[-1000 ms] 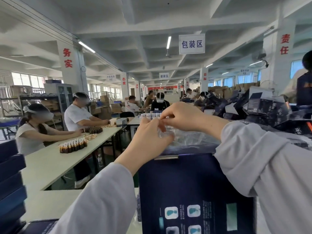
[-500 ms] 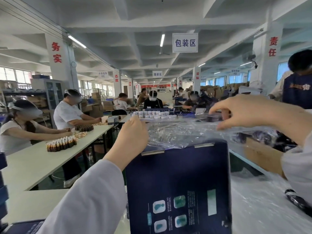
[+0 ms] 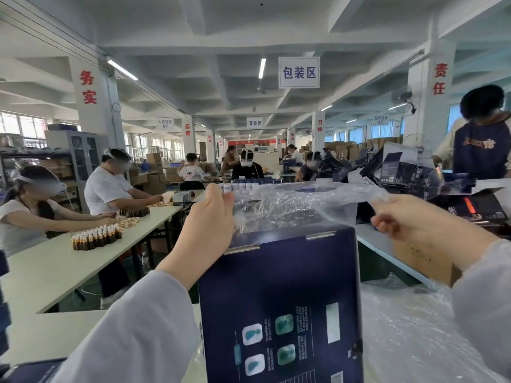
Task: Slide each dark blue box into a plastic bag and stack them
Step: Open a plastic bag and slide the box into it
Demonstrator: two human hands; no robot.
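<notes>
Both hands are pinching the plastic bag and we've got it stretched wide. Our left hand has its fingers curled on the bag's left edge, and our right hand nips the right edge between thumb and fingers, the two well apart. The clear film is pulled taut between them, right above the top end of the dark blue box. That box stands upright in front of us, between our forearms, printed face towards us. A fold of film drapes over its top left corner, but we can't tell if the mouth has gone over the rim.

Off to the left runs the long white table, with seated workers along its far side. Low on the right lies a crinkled heap of clear plastic, just beside the box. Further back on the right is a jumble of dark cartons, and a person in a dark vest stands behind it. A brown cardboard box sits under our right wrist. A cluster of little brown bottles stands on the long table. A hanging sign is overhead.
</notes>
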